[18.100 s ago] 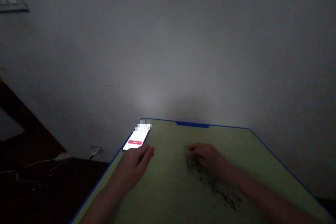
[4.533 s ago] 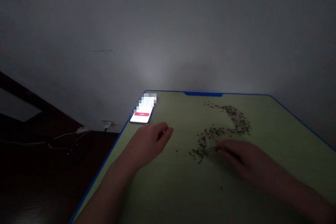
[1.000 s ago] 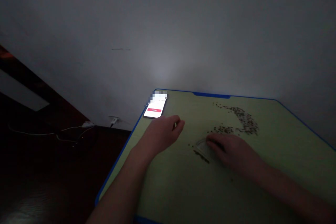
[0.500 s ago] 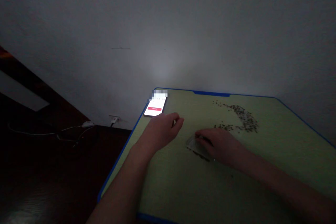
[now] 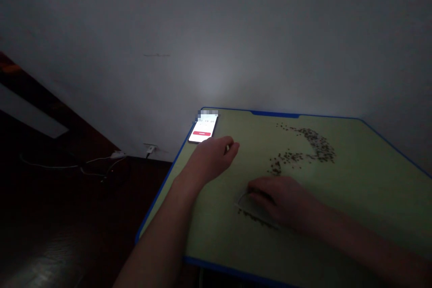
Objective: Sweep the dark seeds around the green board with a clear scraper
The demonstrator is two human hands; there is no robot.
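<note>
My right hand (image 5: 281, 200) pinches a thin, translucent flat piece with a curved edge (image 5: 242, 199), perhaps a scraper; the fingers cover much of it. Its lower edge meets the tabletop beside a line of small dark grains (image 5: 256, 219). Beyond that hand, more dark grains, like beans or seeds (image 5: 317, 145), lie scattered in a curved band. My left hand (image 5: 216, 155) rests near the phone with its fingers loosely curled in, and nothing shows in them. A lit phone (image 5: 203, 128) lies at the far left corner, its screen showing a red button.
The pale green table (image 5: 364, 166) has a blue rim and stands against a grey wall (image 5: 270, 31). Left of it, white cables (image 5: 97, 159) and a plug at a wall socket (image 5: 150, 149) sit low by the dark floor. The room is dim.
My right hand has drawn the translucent piece toward me, with a line of grains along its near edge. More grains show behind it. My left hand stays by the phone; the view has shifted slightly.
</note>
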